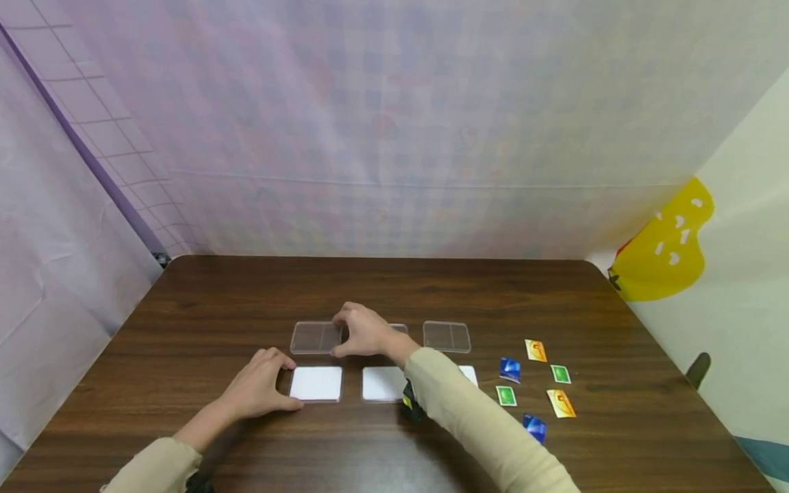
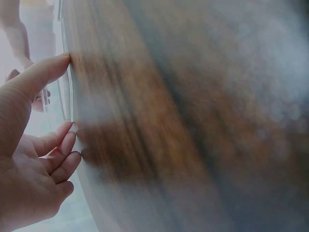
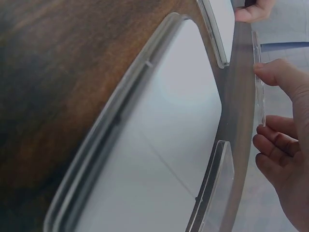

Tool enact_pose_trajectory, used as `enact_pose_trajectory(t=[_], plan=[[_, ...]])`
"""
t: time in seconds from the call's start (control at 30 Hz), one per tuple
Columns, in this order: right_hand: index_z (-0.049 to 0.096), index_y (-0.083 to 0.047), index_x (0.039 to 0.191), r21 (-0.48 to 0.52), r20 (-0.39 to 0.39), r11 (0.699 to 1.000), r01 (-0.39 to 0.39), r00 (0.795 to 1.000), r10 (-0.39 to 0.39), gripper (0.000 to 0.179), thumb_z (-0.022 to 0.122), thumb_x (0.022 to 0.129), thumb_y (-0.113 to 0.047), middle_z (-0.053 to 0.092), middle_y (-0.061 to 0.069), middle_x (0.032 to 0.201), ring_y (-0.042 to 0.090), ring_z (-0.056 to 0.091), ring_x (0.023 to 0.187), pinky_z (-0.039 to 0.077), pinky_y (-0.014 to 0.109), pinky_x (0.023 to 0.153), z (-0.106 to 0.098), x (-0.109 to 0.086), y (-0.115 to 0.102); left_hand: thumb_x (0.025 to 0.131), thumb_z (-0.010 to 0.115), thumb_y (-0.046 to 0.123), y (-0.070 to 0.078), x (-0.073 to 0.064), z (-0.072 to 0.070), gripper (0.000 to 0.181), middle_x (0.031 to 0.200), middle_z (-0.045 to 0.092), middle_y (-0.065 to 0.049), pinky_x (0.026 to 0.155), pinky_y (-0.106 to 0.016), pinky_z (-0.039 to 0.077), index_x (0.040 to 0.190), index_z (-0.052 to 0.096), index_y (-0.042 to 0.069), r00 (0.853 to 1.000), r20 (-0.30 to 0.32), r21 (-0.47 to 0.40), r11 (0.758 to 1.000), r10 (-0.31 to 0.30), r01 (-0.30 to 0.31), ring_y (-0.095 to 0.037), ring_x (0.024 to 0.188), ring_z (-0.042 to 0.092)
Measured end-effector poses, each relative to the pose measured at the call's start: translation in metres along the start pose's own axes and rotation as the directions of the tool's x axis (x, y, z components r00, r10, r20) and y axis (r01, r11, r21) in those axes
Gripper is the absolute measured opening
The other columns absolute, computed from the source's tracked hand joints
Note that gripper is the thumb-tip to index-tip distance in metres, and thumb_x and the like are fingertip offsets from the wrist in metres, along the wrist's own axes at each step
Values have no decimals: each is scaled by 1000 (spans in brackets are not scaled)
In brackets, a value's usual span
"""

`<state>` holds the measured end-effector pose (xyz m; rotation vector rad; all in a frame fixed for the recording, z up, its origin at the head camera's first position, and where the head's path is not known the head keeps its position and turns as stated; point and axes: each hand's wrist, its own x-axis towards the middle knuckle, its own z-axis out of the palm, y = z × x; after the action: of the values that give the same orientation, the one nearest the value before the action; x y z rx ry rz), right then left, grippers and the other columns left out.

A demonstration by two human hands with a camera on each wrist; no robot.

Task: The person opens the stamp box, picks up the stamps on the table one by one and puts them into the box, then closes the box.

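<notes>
My left grip (image 1: 261,385) clamps a box (image 1: 316,383), right grip (image 1: 368,333) pinches a lid (image 1: 311,338) at its twelve o'clock; uncovering looks done, cards (image 1: 506,396) at three untouched.

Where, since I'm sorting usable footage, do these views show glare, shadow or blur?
Head view: mostly clear, soft glare on the near tabletop, shadow beneath the right sleeve; left wrist: tabletop blurred, pale haze toward upper right; right wrist: white panel looks washed out, tabletop at left soft.
</notes>
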<state>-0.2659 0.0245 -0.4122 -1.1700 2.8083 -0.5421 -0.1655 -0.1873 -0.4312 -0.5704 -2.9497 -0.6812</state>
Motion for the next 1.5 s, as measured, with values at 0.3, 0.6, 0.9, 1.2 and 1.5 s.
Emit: enact_pose_trajectory(t=[0.3, 0.6, 0.9, 1.2, 1.5], plan=[[63, -3, 109, -24, -3, 1000, -16, 1000, 16, 54, 74, 68, -37, 57, 3, 99, 14, 54, 91, 45, 24, 81, 4, 2, 0, 55, 82, 40, 0, 0, 0, 58, 95, 57, -6, 81, -42, 45, 95, 62, 2, 1000, 2, 2, 1000, -5, 5, -26, 95, 50], [62, -2, 111, -22, 21, 999, -37, 999, 38, 57, 74, 68, -37, 56, 3, 101, 13, 53, 90, 45, 23, 80, 5, 1, -2, 56, 82, 40, 0, 0, 0, 58, 94, 56, -6, 81, -41, 45, 95, 61, 3, 1000, 5, 4, 1000, -6, 6, -26, 95, 50], [61, -2, 112, -40, 14, 999, -29, 999, 30, 58, 75, 68, -37, 56, 3, 100, 12, 52, 89, 44, 22, 80, 7, 2, 2, 56, 81, 41, -1, 1, 0, 58, 93, 56, -5, 81, -41, 44, 95, 61, 3, 1000, 12, 9, 1000, -11, 11, -25, 94, 50], [54, -1, 122, -3, 58, 1000, -28, 998, 28, 69, 75, 70, -41, 54, 6, 111, 15, 51, 99, 43, 25, 87, -2, -1, 1, 55, 82, 41, -1, 1, 1, 59, 93, 56, -4, 81, -41, 45, 96, 61, 3, 1000, 17, 11, 1000, -18, 18, -24, 94, 50], [55, -4, 122, 49, 23, 998, 48, 999, -49, 62, 73, 74, -38, 53, 4, 114, 16, 51, 103, 43, 29, 88, -23, -31, 2, 56, 81, 43, 3, 2, 5, 64, 97, 56, -6, 81, -41, 45, 100, 61, 2, 1000, 1, -3, 1000, 2, -2, -24, 94, 49]])
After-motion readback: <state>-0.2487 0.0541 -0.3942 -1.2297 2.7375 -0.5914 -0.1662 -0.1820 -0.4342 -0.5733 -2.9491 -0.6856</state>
